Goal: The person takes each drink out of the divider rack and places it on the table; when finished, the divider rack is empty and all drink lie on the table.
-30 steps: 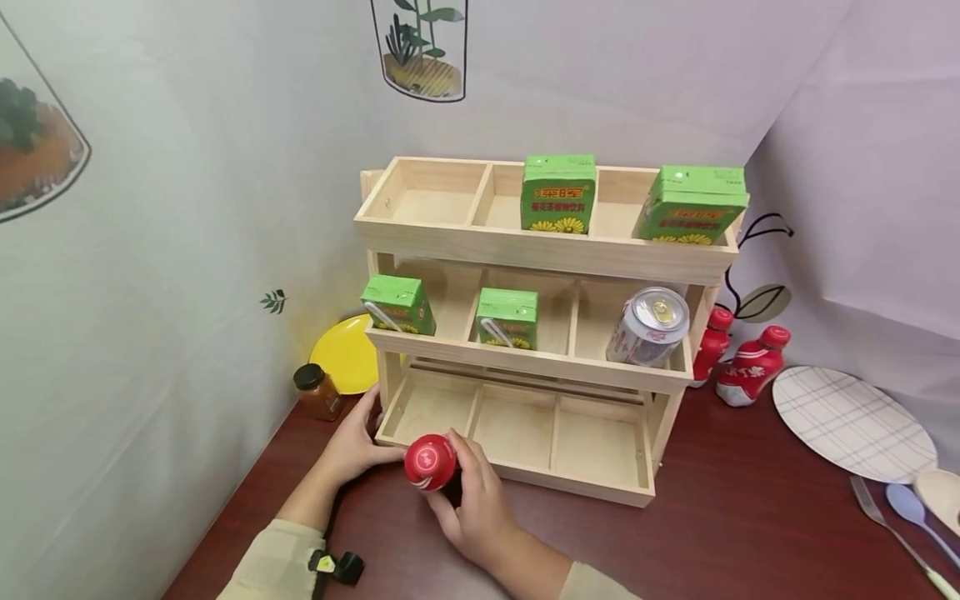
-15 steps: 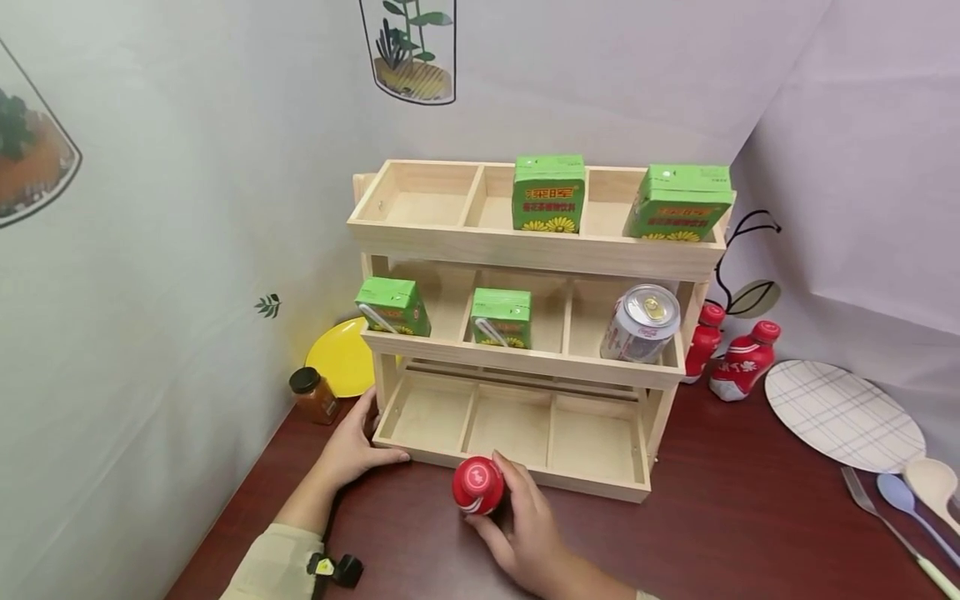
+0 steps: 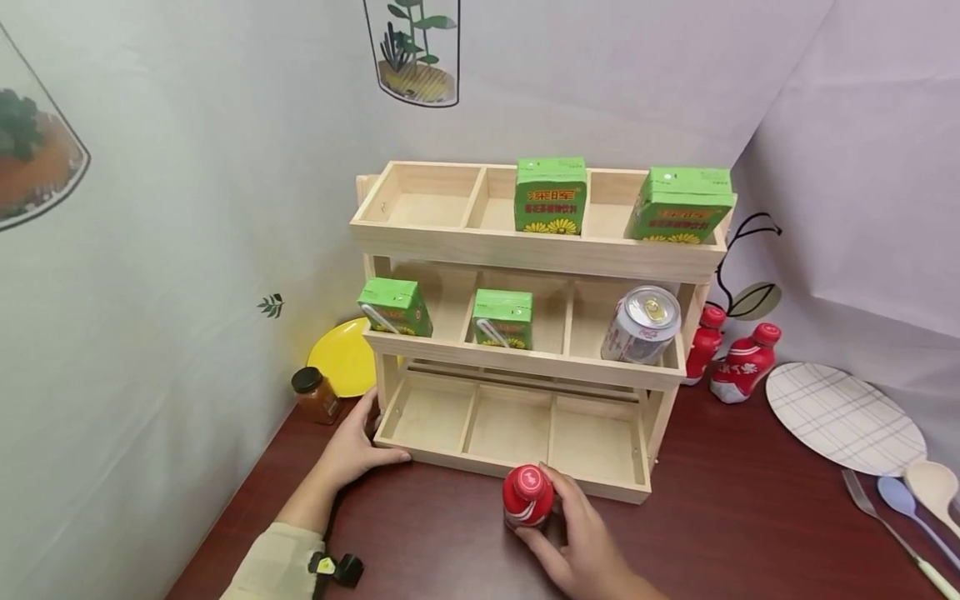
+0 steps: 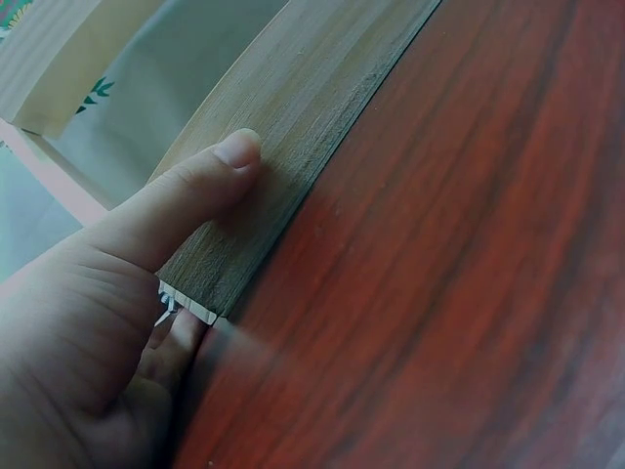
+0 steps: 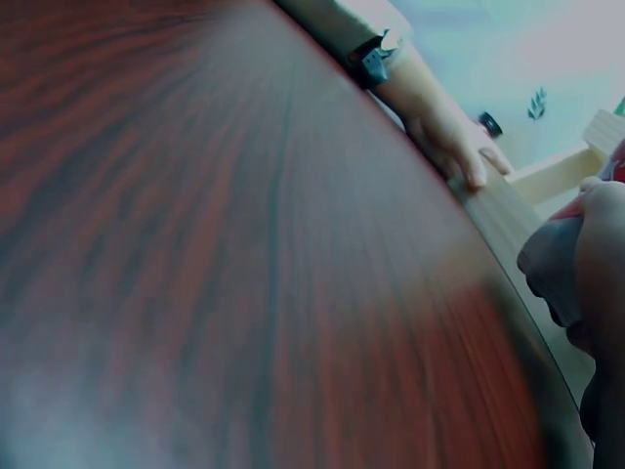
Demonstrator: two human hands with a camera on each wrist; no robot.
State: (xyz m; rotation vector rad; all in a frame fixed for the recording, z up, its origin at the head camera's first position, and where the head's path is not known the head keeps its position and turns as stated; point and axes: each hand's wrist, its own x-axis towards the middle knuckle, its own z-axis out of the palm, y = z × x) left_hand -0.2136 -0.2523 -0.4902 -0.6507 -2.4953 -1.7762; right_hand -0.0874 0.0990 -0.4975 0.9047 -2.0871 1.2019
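Observation:
My right hand [image 3: 585, 542] grips a small red plastic bottle [image 3: 528, 497] with a red cap, just in front of the bottom tier of a three-tier wooden display rack [image 3: 525, 252]. In the right wrist view the bottle's pale lower end [image 5: 555, 264] shows beside the fingers, close to the rack's front board. At the rack's lower left corner, my left hand [image 3: 355, 442] holds the bottom tray. Its thumb [image 4: 200, 186] presses the front board in the left wrist view, while the other fingers go round the side, partly hidden.
Green drink cartons [image 3: 551, 196] stand on the upper tiers, and a silver can [image 3: 642, 325] sits middle right. A brown jar [image 3: 316, 396] and yellow plate [image 3: 342, 358] lie left. Red bottles [image 3: 744, 364], a checked plate [image 3: 843, 417], fork [image 3: 877, 512] and spoons [image 3: 930, 492] lie right.
My right hand has carried the red bottle rightward along the rack's front, from the left compartment toward the right one. The left hand stays at the rack's corner.

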